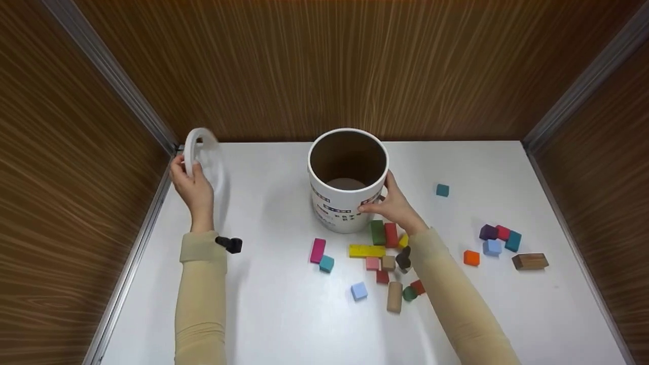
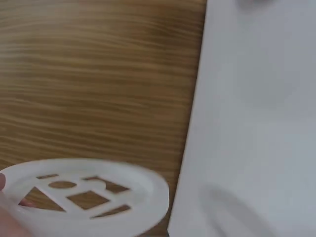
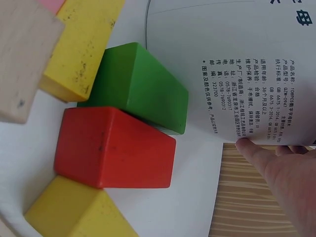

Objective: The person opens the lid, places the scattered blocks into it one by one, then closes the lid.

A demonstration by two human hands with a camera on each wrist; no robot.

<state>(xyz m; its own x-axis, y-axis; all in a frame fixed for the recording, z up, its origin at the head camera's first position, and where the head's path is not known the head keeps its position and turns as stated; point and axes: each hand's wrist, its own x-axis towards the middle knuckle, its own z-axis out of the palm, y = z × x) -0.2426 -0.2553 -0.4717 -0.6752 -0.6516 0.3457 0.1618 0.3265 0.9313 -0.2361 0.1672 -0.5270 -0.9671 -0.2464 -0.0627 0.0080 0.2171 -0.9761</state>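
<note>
My left hand (image 1: 195,187) grips the rim of a white round lid (image 1: 190,147), tilted on edge above the table at the far left. In the left wrist view the lid (image 2: 143,192) shows cut-out holes of several shapes. With thumb and fingers spread, my right hand (image 1: 398,205) holds the right side of a white bucket (image 1: 337,215). The bucket stands upright, its top uncovered and its brown inside showing. Printed text covers its wall (image 3: 237,98) beside my right thumb. A green block (image 3: 143,89) and a red block (image 3: 113,148) lie close by the bucket.
Several coloured blocks lie in front of the bucket, among them a yellow block (image 1: 367,251) and a magenta block (image 1: 318,250). More sit at the right, including an orange cube (image 1: 471,258) and a brown block (image 1: 530,261). Wood-grain walls (image 1: 324,71) enclose the white table (image 1: 284,314).
</note>
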